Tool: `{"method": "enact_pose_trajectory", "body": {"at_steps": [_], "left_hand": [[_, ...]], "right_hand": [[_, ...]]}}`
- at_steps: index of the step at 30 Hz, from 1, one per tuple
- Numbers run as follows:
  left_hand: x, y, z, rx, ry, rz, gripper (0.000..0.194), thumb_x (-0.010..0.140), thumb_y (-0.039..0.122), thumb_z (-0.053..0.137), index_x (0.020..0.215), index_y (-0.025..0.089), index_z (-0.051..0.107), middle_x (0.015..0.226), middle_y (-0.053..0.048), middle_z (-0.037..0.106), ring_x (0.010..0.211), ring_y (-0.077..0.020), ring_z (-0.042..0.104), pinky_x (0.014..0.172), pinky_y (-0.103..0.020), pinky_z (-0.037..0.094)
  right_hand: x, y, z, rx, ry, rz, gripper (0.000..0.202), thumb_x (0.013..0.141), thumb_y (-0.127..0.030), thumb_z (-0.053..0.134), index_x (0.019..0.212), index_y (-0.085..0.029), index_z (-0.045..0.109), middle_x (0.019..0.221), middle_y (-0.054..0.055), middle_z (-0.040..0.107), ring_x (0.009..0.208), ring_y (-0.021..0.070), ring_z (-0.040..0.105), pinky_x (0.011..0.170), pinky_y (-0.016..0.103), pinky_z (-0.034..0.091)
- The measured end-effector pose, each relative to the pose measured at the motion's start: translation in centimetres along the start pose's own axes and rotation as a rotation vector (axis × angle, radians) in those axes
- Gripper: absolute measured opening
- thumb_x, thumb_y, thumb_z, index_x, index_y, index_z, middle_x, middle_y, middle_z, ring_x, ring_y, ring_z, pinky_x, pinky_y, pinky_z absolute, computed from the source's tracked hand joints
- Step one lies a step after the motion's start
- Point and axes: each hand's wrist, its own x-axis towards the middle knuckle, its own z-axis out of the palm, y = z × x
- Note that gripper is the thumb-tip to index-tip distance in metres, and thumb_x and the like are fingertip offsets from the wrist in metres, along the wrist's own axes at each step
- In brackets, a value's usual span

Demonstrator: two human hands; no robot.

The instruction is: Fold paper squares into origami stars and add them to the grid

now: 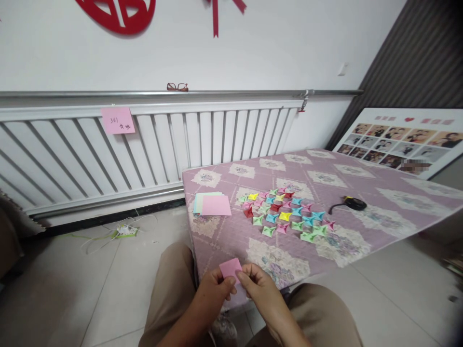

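now the left hand (216, 289) and right hand (258, 284) pinch the small pink paper (230, 268) between thumbs and fingers above the table (214, 248) — likely light and easy to crease, best held by its edges.

My left grip (217, 287) and right grip (257, 281) meet at the pink square (230, 268), low over the worktop (226, 241), with my left knee (176, 265) and right knee (318, 306) hemming them in on either side. Straight ahead, bare cloth lets me reach as far as the folded paper pieces (285, 217), which crowd together with only narrow gaps. A slim lane passes between them and the stacked sheets (217, 206). Near their right side, a black object (355, 204) and its strap obstruct me; open cloth lies beyond. The radiator (162, 149) walls off the far edge.
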Motion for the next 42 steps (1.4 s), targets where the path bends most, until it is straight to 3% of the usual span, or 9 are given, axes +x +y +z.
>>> {"method": "enact_pose_trajectory", "body": {"at_steps": [6,12,19,21,25,29,33,42], "left_hand": [[-0.1,0.2,-0.2,-0.015,-0.007,0.006,0.031,0.069,0.043,0.061,0.076,0.013,0.062,0.061,0.001,0.056,0.049,-0.009,0.043,0.051,-0.023,0.032],[-0.2,0.3,-0.2,-0.046,-0.054,0.012,0.026,0.068,0.037,0.061,0.079,0.013,0.062,0.063,0.001,0.059,0.046,-0.0076,0.042,0.048,-0.021,0.031],[-0.5,0.5,-0.2,-0.052,-0.086,0.006,0.033,0.067,0.044,0.061,0.078,0.013,0.061,0.06,0.0,0.058,0.046,-0.008,0.043,0.049,-0.022,0.033],[-0.6,0.5,-0.3,-0.033,-0.101,-0.017,0.034,0.066,0.044,0.061,0.078,0.013,0.061,0.06,0.0,0.059,0.046,-0.0082,0.044,0.049,-0.022,0.033],[-0.7,0.2,-0.2,0.005,-0.146,-0.027,0.034,0.068,0.041,0.061,0.084,0.012,0.063,0.059,0.001,0.058,0.046,-0.0085,0.043,0.05,-0.023,0.034],[-0.7,-0.1,0.1,0.051,-0.21,-0.002,0.03,0.071,0.038,0.059,0.087,0.013,0.065,0.059,0.001,0.056,0.048,-0.0093,0.043,0.052,-0.023,0.036],[-0.6,-0.5,-0.2,0.096,-0.201,0.003,0.027,0.074,0.034,0.054,0.089,0.014,0.064,0.063,0.001,0.059,0.05,-0.0098,0.046,0.053,-0.023,0.037],[-0.9,-0.1,0.0,0.159,-0.185,0.006,0.018,0.071,0.027,0.046,0.075,0.015,0.059,0.058,0.002,0.057,0.046,-0.0091,0.043,0.05,-0.022,0.035]], "right_hand": [[-0.4,0.5,0.0,-0.103,0.024,-0.086,0.039,0.076,-0.055,0.055,0.058,-0.021,0.049,0.054,-0.005,0.042,0.054,0.0117,0.036,0.052,0.024,0.03],[-0.3,0.3,0.1,-0.02,-0.019,-0.03,0.039,0.073,-0.057,0.058,0.058,-0.021,0.05,0.053,-0.006,0.044,0.051,0.0111,0.037,0.051,0.024,0.03],[-0.5,0.5,-0.1,-0.025,-0.042,-0.012,0.043,0.078,-0.058,0.052,0.058,-0.021,0.047,0.054,-0.005,0.045,0.052,0.0112,0.039,0.052,0.024,0.032],[-0.5,0.2,-0.5,-0.024,-0.062,0.0,0.043,0.08,-0.059,0.05,0.061,-0.02,0.05,0.057,-0.004,0.049,0.053,0.0119,0.042,0.053,0.024,0.034],[-0.2,-0.7,-0.7,0.054,-0.128,-0.077,0.03,0.074,-0.048,0.064,0.084,-0.02,0.059,0.072,-0.002,0.062,0.065,0.0145,0.055,0.063,0.026,0.041],[-0.1,-0.8,0.4,0.159,-0.224,0.044,0.029,0.071,-0.047,0.065,0.079,-0.021,0.055,0.052,-0.006,0.056,0.046,0.0128,0.051,0.048,0.025,0.038],[0.1,-0.5,1.2,0.166,-0.151,0.075,0.033,0.069,-0.051,0.065,0.067,-0.021,0.051,0.045,-0.006,0.052,0.041,0.0119,0.049,0.044,0.024,0.034],[0.0,-0.5,1.3,0.204,-0.063,0.084,0.028,0.071,-0.047,0.063,0.069,-0.022,0.052,0.047,-0.008,0.05,0.039,0.0105,0.046,0.042,0.023,0.033]]}}
